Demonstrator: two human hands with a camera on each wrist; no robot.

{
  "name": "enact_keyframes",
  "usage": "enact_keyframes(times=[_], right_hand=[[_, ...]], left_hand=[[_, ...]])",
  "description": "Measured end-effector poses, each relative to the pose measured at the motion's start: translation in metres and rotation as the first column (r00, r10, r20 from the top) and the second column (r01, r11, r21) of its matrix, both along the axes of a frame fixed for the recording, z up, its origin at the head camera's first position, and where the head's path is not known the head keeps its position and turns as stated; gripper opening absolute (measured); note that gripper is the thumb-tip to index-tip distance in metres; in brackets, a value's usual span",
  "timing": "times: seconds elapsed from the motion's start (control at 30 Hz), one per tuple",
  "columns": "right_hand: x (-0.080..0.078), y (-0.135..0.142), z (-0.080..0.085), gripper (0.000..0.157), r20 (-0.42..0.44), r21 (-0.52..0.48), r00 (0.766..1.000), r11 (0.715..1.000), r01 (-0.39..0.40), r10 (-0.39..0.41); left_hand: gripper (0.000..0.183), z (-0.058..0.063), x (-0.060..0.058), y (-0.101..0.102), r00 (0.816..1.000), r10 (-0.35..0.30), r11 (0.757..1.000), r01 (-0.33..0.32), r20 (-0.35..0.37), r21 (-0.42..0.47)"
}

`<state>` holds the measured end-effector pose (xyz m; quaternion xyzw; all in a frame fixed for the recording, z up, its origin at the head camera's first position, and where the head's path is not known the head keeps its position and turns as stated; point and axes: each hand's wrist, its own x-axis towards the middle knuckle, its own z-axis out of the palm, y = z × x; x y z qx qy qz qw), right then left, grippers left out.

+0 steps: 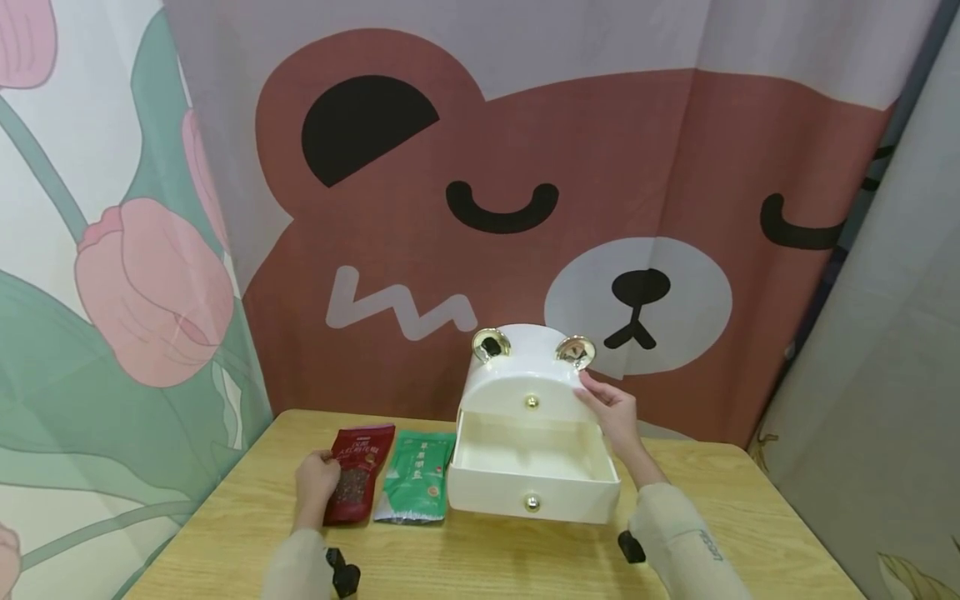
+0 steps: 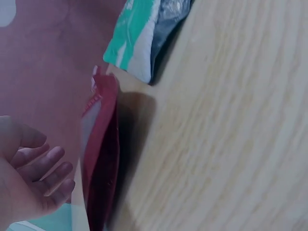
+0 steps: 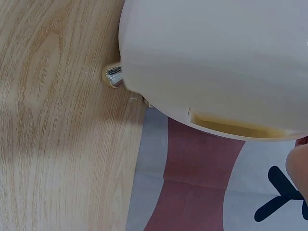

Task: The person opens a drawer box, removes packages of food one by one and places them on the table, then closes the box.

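Observation:
A small white chest of drawers (image 1: pixel 513 387) stands on the table with two gold ear-like pieces on its rounded top. Its lower drawer (image 1: pixel 491 496), with a gold knob, is pulled out and nothing lies inside. My right hand (image 1: pixel 615 412) grips the chest's upper right edge beside one gold ear; only part of that hand shows in the right wrist view. My left hand (image 1: pixel 315 479) is at the left edge of a red packet (image 1: pixel 363 450) with dark grains in its window. In the left wrist view, its fingers (image 2: pixel 43 166) are loosely bent, apart from the packet.
A green packet (image 1: pixel 416 479) lies between the red packet and the chest. Under everything is a wooden table (image 1: pixel 525 558). A curtain with a bear print (image 1: pixel 585 150) hangs right behind the table, and a tulip curtain (image 1: pixel 157 292) is on the left.

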<state>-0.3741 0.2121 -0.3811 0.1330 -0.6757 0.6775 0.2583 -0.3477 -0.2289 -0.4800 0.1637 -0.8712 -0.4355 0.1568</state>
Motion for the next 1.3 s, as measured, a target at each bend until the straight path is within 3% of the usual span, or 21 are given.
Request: enact_keyframes(times=[0.3, 0.73, 1.3], right_hand=[[-0.002, 0.0, -0.001, 0.035, -0.021, -0.014, 1.0, 1.0, -0.011, 0.011], [0.001, -0.001, 0.002, 0.035, 0.008, -0.036, 1.0, 0.999, -0.003, 0.003], [0.001, -0.002, 0.001, 0.035, -0.003, -0.036, 1.0, 0.999, -0.003, 0.003]], left_hand=[[0.028, 0.01, 0.002, 0.01, 0.994, -0.025, 0.998, 0.02, -0.102, -0.052], [0.024, 0.026, 0.009, 0.03, 0.985, -0.049, 0.999, 0.044, -0.167, -0.032], [0.022, 0.046, 0.015, 0.055, 0.963, -0.079, 0.993, 0.1, -0.258, 0.069]])
